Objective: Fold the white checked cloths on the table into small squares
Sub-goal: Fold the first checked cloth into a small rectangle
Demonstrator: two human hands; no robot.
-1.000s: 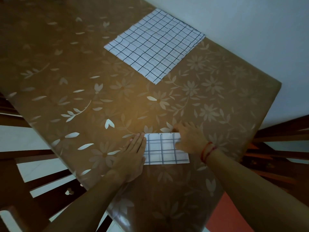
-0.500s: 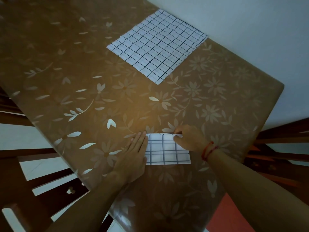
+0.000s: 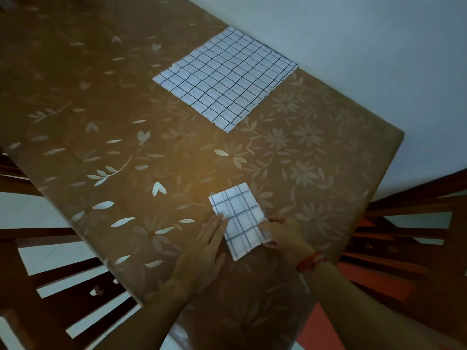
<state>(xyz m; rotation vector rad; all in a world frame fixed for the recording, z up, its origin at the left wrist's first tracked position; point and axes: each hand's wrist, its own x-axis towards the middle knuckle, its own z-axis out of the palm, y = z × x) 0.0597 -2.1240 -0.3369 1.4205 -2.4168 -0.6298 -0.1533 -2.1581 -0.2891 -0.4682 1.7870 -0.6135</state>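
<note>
Reading the lower centre, I find the folded white checked cloth rectangle (image 3: pixel 238 221) lying on the brown floral tabletop (image 3: pixel 126 127), long axis pointing up-frame away from both hands, left hand (image 3: pixel 204 246) pressing flat-fingered at its left edge, right hand (image 3: pixel 283 236) pinching its right edge.

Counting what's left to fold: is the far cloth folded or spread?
Spread: the far cloth lies flat as one large checked sheet, far bigger than the folded cloth.
</note>
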